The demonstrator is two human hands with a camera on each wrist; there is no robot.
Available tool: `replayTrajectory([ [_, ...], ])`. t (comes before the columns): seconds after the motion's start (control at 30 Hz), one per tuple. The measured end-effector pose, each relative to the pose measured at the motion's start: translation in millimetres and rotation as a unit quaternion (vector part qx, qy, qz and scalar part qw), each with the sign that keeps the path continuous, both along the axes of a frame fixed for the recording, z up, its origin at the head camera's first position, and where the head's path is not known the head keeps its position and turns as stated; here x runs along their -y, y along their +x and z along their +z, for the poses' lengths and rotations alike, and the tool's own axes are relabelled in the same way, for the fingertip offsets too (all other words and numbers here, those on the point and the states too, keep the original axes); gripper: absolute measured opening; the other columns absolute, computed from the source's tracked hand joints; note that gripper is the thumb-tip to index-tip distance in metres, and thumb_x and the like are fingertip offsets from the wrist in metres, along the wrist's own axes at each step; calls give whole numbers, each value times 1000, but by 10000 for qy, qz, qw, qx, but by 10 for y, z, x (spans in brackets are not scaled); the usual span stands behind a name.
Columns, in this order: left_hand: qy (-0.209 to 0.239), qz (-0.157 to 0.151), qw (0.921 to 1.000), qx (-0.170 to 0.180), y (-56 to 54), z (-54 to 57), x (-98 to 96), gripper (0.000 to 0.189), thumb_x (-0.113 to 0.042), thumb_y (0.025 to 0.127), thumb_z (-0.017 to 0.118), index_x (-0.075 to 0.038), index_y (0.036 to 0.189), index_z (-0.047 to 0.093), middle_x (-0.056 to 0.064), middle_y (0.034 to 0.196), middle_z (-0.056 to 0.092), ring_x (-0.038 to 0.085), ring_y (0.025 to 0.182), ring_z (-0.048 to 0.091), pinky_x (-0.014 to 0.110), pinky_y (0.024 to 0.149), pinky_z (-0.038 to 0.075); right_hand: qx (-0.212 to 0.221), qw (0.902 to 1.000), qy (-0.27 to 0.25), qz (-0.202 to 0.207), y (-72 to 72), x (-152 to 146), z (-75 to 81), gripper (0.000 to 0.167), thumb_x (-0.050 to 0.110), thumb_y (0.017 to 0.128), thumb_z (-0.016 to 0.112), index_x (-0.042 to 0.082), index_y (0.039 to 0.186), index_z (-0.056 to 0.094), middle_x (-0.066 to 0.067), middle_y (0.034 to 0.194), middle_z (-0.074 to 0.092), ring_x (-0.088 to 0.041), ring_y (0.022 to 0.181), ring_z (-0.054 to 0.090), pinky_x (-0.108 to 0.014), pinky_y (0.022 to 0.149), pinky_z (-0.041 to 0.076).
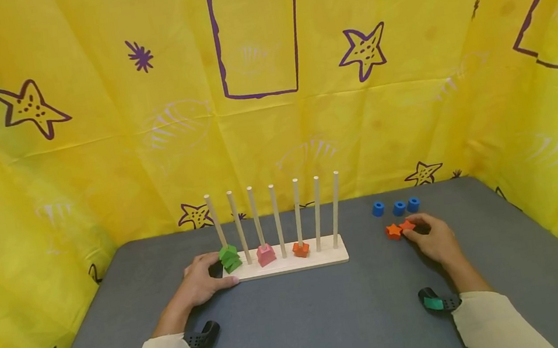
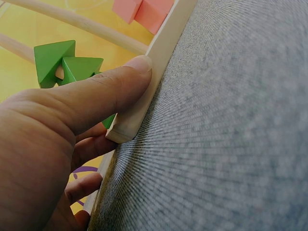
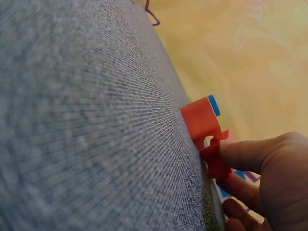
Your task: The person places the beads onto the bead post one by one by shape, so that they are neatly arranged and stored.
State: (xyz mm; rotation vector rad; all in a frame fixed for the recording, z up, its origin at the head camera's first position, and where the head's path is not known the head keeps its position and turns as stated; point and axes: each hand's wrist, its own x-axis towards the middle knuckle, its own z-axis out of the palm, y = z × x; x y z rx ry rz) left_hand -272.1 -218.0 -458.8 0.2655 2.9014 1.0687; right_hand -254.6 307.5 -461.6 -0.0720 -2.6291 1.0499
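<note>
My left hand grips the left end of a pale wooden base with several upright pegs; its thumb lies along the front edge in the left wrist view. Green triangular blocks sit on the leftmost peg, just beside the fingers. A pink block is on the third peg and an orange block on the fifth. To the right, my right hand pinches a red-orange star block between thumb and fingers, low over the table. Right beside it stands another orange star block.
Three blue cylinders with holes stand on the grey table, behind the star blocks. A yellow patterned cloth hangs along the back and both sides of the table.
</note>
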Motion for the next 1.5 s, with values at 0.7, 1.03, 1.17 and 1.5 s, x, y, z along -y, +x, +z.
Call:
replayTrajectory([
  [0.7, -14, 77, 9999, 86, -10, -4, -4, 86, -50, 71, 82, -7, 139, 52, 22, 139, 43, 45, 128, 25, 67, 98, 16, 66, 9626, -2697, -265, 33, 76, 198, 48, 4, 94, 62, -7, 137, 46, -23, 117, 51, -9, 79, 67, -24, 70, 54],
  [1.03, 5, 86, 9999, 77, -8, 0, -4, 87, -50, 71, 82, -5, 139, 51, 22, 139, 42, 46, 128, 25, 67, 98, 17, -483, 9635, -2622, 251, 83, 191, 407, 47, 28, 99, 56, -2, 135, 52, -8, 107, 59, -19, 89, 66, -23, 74, 52],
  [1.17, 13, 55, 10000, 52, -10, -5, -12, 87, -51, 71, 82, -6, 139, 52, 22, 139, 43, 45, 128, 25, 67, 98, 17, -839, 9573, -2746, 325, 150, 271, 578, 43, 25, 96, 61, 1, 132, 57, 0, 100, 63, -14, 83, 66, -22, 74, 52],
  [1.5, 37, -12, 10000, -35, -1, -3, -5, 83, -48, 71, 82, -8, 138, 54, 21, 137, 45, 44, 128, 26, 67, 97, 16, -1496, 9522, -2556, 754, 295, 545, 1215, 37, 25, 93, 66, 0, 120, 64, -2, 96, 71, -20, 83, 65, -21, 73, 51],
])
